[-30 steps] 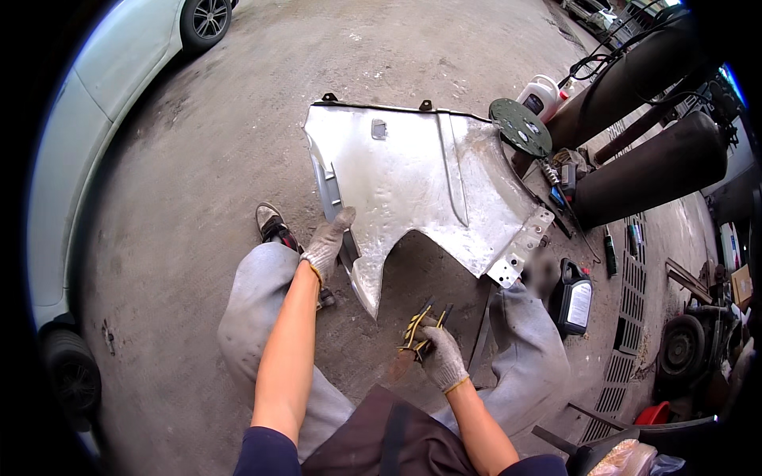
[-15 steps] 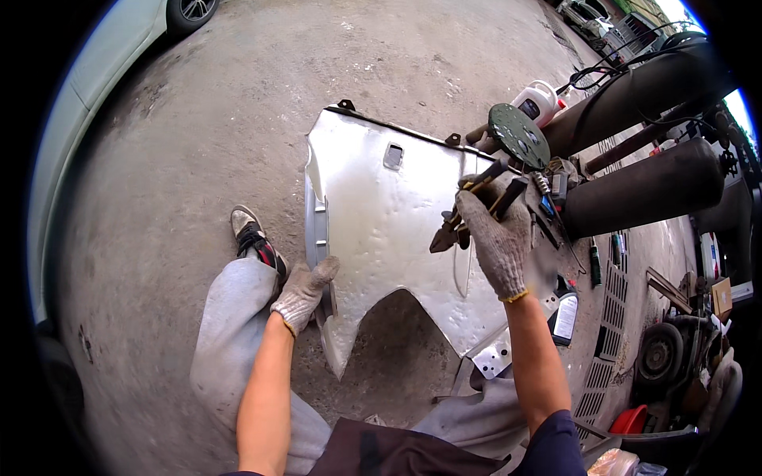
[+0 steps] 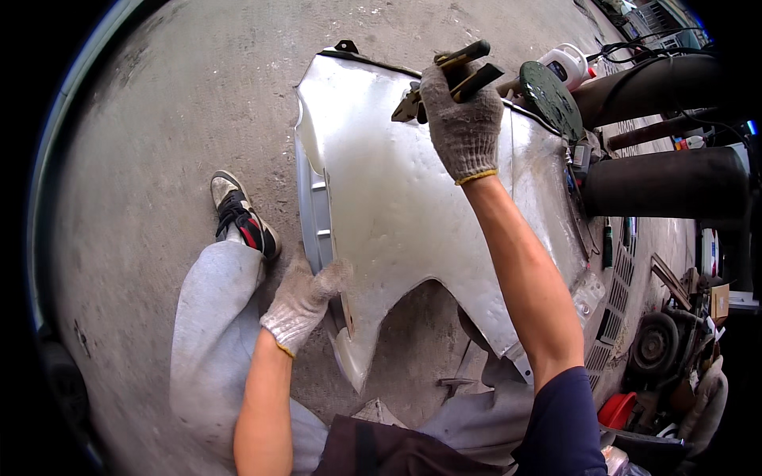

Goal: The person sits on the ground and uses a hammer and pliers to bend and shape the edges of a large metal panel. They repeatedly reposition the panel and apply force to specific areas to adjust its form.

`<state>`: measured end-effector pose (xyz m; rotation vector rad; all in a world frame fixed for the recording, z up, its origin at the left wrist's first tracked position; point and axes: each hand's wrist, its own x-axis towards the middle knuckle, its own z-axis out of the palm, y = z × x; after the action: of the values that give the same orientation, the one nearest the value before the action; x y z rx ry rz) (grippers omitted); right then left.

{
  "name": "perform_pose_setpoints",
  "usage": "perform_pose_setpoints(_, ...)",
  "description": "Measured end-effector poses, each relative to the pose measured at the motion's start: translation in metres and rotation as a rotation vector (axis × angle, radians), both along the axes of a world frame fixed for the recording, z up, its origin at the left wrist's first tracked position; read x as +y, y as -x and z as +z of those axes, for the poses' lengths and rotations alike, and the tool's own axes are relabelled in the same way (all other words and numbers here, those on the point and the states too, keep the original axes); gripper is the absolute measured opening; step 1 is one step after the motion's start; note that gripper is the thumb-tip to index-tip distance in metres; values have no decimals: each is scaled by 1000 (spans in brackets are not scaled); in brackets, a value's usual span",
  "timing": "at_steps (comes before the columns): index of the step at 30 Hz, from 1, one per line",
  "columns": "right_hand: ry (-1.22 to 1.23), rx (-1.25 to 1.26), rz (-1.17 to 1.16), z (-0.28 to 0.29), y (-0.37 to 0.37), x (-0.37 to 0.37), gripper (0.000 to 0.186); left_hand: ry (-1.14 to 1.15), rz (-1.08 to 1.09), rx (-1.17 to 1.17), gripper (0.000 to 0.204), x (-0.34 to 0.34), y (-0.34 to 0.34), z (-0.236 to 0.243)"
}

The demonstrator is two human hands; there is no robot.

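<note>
A silver car fender (image 3: 405,214) with small dents lies slanted in front of me, its curved wheel-arch cutout toward my body. My left hand (image 3: 300,301), in a knitted work glove, grips the fender's left edge, thumb on the outer face and fingers out of sight behind the flange. Above the far part of the panel, my gloved right hand (image 3: 467,131) is closed around pliers (image 3: 475,82) with black and yellow handles. Their dark jaws point left over the metal and seem apart from it. The hand and jaws hide the small opening in the panel.
A green round plate (image 3: 552,99) and a white jug (image 3: 566,65) stand past the fender's right edge. Dark thick cylinders (image 3: 667,182) extend to the right. A floor grate (image 3: 615,293), a loose wheel (image 3: 655,347) and a red basin (image 3: 617,410) lie farther right.
My right hand has carried the pliers up and left, toward the fender's far edge. The fender has shifted and tilted somewhat in view; my left hand still holds its left edge.
</note>
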<state>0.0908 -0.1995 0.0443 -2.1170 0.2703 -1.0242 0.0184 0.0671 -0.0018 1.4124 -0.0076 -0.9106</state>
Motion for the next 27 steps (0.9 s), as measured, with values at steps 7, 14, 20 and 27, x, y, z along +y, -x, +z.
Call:
perform_pose_setpoints(7,89,84,-71,-22,5,2,16,38,26,12,95,-1,3,-12)
perform_pose_setpoints(14,-95,226,-59,-37,30,-3,20,-31,-58,-53,103,-6,1,6)
perform_pose_setpoints(20,-565,183,-62,-15,106,-6,28,85,24,-65,88,-3,8,-18)
perform_pose_setpoints(27,-583,426,1,22,186,1,45,-93,-23,-57,76,4,7,-26)
